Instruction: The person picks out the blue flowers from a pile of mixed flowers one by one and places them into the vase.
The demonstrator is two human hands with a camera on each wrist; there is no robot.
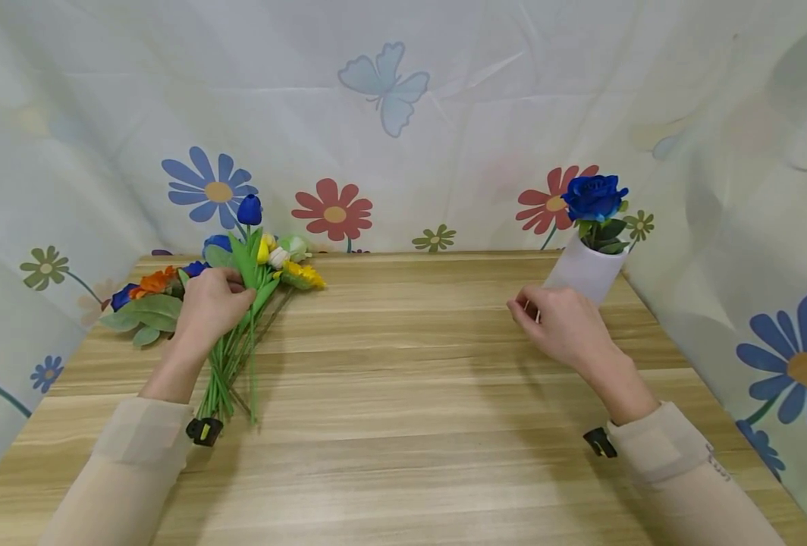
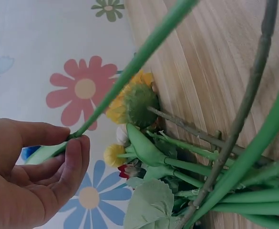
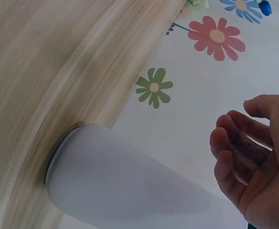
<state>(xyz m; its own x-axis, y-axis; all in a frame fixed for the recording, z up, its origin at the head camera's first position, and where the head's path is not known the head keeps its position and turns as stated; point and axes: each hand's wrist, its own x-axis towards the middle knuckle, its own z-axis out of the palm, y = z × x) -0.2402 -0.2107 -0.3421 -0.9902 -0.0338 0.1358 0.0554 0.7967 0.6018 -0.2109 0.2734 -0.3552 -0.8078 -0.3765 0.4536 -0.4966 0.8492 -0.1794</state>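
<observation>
- Pinching a blue tulip (image 1: 249,210) by its green stem (image 2: 125,78), the left hand (image 1: 212,303) holds it over bunched stems (image 1: 219,379).
- A steady lift should spare those a snag.
- The right hand (image 1: 567,326), empty, loosely curled, hangs near the white vase (image 1: 586,269).

You've got a wood-grain table (image 1: 403,425), white backdrop (image 1: 444,189) behind, pale blue butterfly print (image 1: 391,88), red flower print (image 1: 334,214) below it.

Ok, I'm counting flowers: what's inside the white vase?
A blue rose with green leaves rises from the mouth of the white vase. Whatever lies deeper is hidden by the leaves and the vase itself.
</observation>
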